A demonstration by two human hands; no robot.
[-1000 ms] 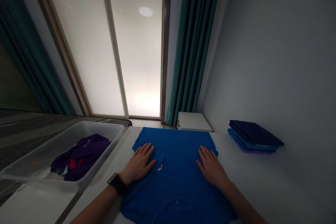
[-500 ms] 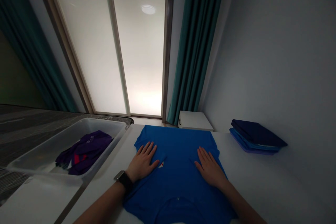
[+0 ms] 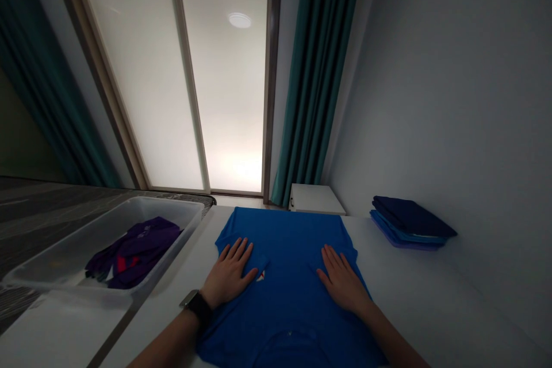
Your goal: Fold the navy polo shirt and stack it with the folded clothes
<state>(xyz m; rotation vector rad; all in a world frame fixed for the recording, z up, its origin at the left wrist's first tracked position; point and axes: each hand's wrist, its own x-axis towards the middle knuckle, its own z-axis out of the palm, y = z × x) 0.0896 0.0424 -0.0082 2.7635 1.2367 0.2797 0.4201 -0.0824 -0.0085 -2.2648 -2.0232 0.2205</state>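
A blue T-shirt (image 3: 287, 253) lies spread on the white table, its collar toward me and its hem at the far side. My left hand (image 3: 228, 276) rests flat on the shirt's left part, fingers spread, beside a small red and white logo (image 3: 261, 275). On the right part, my right hand (image 3: 342, 282) is pressed flat too, with its fingers stretched out. Neither hand grips the cloth. A dark watch (image 3: 195, 305) is on my left wrist.
Left of the shirt stands a translucent plastic bin (image 3: 181, 207) with purple clothing (image 3: 138, 247) in it. A stack of folded dark and blue garments (image 3: 411, 221) sits at the right on the table (image 3: 414, 299). Behind are a white cabinet (image 3: 317, 198) and teal curtains (image 3: 310, 98).
My view has shifted slightly, so the scene sits a little further left. Both hands stay flat on the shirt, at nearly the same places.
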